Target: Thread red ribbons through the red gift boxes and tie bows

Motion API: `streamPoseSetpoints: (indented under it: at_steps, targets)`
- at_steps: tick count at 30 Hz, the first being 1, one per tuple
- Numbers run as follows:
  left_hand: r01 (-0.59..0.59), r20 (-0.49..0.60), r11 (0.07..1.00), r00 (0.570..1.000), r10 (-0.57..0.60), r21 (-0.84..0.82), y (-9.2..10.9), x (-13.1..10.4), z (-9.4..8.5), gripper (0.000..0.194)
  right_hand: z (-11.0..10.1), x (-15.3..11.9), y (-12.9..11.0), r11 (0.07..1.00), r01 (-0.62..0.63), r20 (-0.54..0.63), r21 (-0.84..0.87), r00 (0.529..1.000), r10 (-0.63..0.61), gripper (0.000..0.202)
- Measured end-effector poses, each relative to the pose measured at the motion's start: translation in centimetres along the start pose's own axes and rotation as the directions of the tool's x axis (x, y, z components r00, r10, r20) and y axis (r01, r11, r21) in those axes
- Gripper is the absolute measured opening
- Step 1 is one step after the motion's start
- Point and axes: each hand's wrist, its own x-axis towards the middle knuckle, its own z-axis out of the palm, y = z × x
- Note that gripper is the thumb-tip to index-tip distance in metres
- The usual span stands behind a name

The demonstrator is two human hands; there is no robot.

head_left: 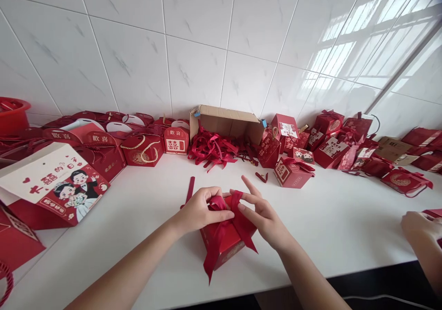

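A small red gift box (229,251) sits near the front edge of the white table, with a dark red ribbon (214,245) across its top. My left hand (203,211) pinches the ribbon on the left side of a bow. On the other side, my right hand (260,214) holds the right loop between thumb and fingers, its index finger raised. The two ribbon tails hang over the front and right of the box. The knot is partly hidden by my fingers.
Behind, a cardboard box (229,116) spills red ribbons (212,149). Red gift boxes line the wall, with a large white-and-red one (65,185) at left. A ribboned box (294,174) stands right of centre. Another person's hand (419,227) is at far right.
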Motion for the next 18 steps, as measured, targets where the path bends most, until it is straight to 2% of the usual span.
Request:
streamPoseSetpoints:
  at_steps: [2, 5, 9, 12, 15, 17, 18]
  targets:
    - [0.018, 0.024, 0.998, 1.000, -0.016, -0.068, 0.1, 0.0, -0.3, 0.037, 0.2, 0.0, 0.1, 0.982, -0.057, 0.012, 0.180, 0.998, 0.055, 0.031]
    - [0.025, 0.042, 0.991, 0.999, -0.020, -0.128, 0.4, -0.1, -0.5, 0.036, 0.6, -0.1, 0.6, 0.905, -0.106, -0.012, 0.411, 0.992, 0.122, 0.025]
    - [0.022, 0.068, 0.980, 0.998, -0.009, -0.197, 0.5, 0.0, -0.4, 0.042, 0.8, -0.3, 1.1, 0.829, -0.125, -0.043, 0.545, 0.983, 0.177, 0.027]
    - [0.047, 0.068, 0.969, 0.997, -0.031, -0.243, 0.5, 0.0, -0.3, 0.044, 1.0, -0.9, 1.4, 0.851, -0.080, -0.111, 0.520, 0.981, 0.160, 0.029]
    - [0.039, 0.059, 0.972, 0.998, -0.026, -0.231, 0.5, 0.0, -0.3, 0.043, 1.3, -1.7, 2.1, 0.962, 0.051, -0.286, 0.270, 0.958, 0.029, 0.035]
    - [0.021, 0.045, 0.981, 0.999, -0.012, -0.192, 0.6, 0.0, -0.4, 0.041, 1.5, -2.2, 2.6, 0.987, 0.111, -0.339, 0.113, 0.938, -0.066, 0.035]
    - [0.014, 0.042, 0.984, 0.999, -0.007, -0.178, 0.6, 0.0, -0.4, 0.040, 1.6, -2.4, 3.0, 0.987, 0.117, -0.341, 0.114, 0.937, -0.072, 0.033]
